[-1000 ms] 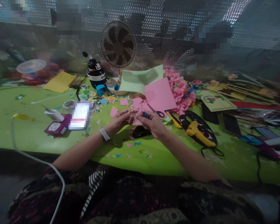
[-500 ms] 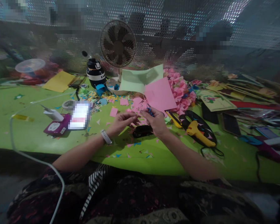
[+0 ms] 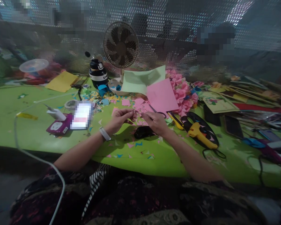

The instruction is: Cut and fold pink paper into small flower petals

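Two hands of yours nearly meet over the middle of the table (image 3: 84,143): the left hand (image 3: 123,119) pinches its fingertips together, the right hand (image 3: 157,122) is curled with its thumb on top, and whether either grasps a paper scrap you can't tell. Much looks already shaped, judging by the heap of pink paper pieces (image 3: 178,89) toward the back edge. Still flat before you are the large pink sheet (image 3: 161,95) beside that heap and a small pink square (image 3: 125,102); the scissors (image 3: 157,111) lie just beyond your right hand.
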Motion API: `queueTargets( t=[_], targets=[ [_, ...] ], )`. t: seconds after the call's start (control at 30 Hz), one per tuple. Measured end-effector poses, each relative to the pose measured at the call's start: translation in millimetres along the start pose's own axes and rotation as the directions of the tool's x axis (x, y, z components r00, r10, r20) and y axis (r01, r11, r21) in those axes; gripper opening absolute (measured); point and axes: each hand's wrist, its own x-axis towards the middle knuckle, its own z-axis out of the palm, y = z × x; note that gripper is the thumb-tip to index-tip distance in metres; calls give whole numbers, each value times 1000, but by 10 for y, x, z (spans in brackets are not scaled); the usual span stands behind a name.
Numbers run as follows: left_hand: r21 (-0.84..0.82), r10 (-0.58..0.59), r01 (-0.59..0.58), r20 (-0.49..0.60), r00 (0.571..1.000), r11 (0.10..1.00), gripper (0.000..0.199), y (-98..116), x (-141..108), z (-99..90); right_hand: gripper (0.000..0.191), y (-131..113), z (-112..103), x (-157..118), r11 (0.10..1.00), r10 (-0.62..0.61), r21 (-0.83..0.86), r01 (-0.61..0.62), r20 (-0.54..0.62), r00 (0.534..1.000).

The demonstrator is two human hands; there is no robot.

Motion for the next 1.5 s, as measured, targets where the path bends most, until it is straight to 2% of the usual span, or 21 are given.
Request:
queueTargets(
  t=[0.3,0.67,1.23,1.5],
  targets=[
    [21,0,-1,62,998,1000,33,-47,18,-51,50,-5,-12,10,997,-24,-76,25,18,1000],
    [139,84,-90,55,995,986,35,-90,18,-63,56,-36,-41,8,999,-3,32,1,80,997],
    [92,76,-80,48,996,992,35,-106,16,-47,57,-36,-18,4,999,-18,50,13,120,993],
    [65,158,-159,15,987,985,30,-113,-2,-9,49,-64,-18,2,997,-69,53,62,134,989]
  ],
)
